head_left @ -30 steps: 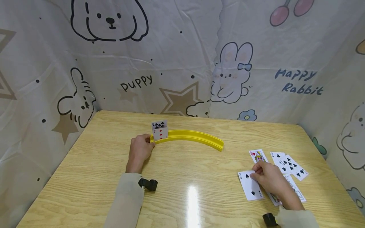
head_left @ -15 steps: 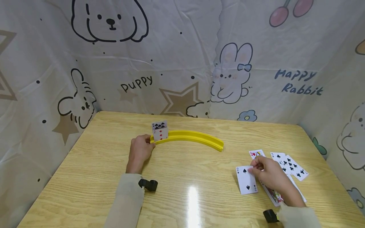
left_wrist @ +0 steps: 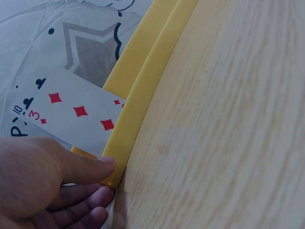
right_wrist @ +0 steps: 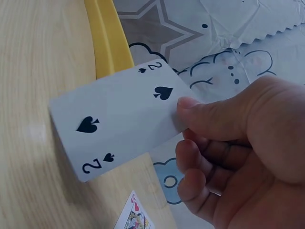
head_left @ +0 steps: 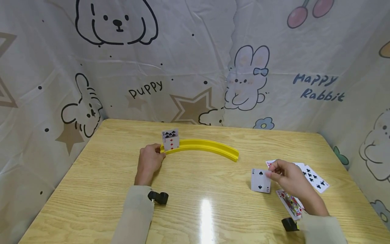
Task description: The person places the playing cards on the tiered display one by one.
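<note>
1. The two of spades (head_left: 260,181) is above the right half of the desk (head_left: 219,189), nearer its right edge than its left, face toward the head camera; the right-wrist view shows a shadow beside it on the wood.
2. Of the two hands, the right hand (head_left: 287,176) pinches that card by one upper corner, thumb on the face, the other fingers curled behind.
3. The left hand (head_left: 150,161) grips the left end of a curved yellow rack (head_left: 210,146), thumb against its front wall.
4. The rack lies near the desk's far edge, starting left of the middle and bending toward the near edge at its right end.
5. Standing in the rack's left end, just beside the left hand, are the three of diamonds (head_left: 171,143) and, behind it and rising higher, the ten of clubs (head_left: 170,133).
6. Toward the right edge, around and partly under the right hand, lie a face card (head_left: 290,203), a clubs card (head_left: 316,178) and the queen of hearts (right_wrist: 136,219); other parts are hidden.
7. Beyond the far edge hangs a pale printed cloth (head_left: 182,51) with a puppy, a rabbit and stars.
</note>
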{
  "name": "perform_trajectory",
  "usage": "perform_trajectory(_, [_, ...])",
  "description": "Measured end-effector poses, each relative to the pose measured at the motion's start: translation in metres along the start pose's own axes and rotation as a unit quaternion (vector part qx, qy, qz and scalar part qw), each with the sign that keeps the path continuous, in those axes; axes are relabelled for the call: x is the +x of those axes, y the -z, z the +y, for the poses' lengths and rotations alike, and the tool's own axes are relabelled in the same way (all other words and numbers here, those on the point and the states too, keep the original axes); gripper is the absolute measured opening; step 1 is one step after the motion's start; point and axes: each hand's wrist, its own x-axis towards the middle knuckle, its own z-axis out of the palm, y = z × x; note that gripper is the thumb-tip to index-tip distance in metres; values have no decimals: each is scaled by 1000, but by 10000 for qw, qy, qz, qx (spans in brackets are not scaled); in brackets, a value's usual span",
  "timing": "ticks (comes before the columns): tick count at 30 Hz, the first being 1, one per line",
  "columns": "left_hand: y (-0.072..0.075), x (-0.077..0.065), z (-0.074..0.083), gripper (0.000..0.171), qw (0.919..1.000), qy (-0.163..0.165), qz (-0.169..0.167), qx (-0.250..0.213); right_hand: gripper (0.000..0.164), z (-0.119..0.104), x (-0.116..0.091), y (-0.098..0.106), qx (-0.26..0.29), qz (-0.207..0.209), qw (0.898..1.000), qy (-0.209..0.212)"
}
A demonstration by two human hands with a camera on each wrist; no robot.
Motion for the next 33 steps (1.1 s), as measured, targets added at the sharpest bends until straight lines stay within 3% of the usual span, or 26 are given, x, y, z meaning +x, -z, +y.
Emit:
perform_trajectory(9, [1,0,1,41,10000,29,-47,-12,12,-8,8,0,70,280,9996,30])
perform_trajectory(33, [1,1,0,41,9999,80,-86,-46,12,-26,36,-9,198,250,9993,171])
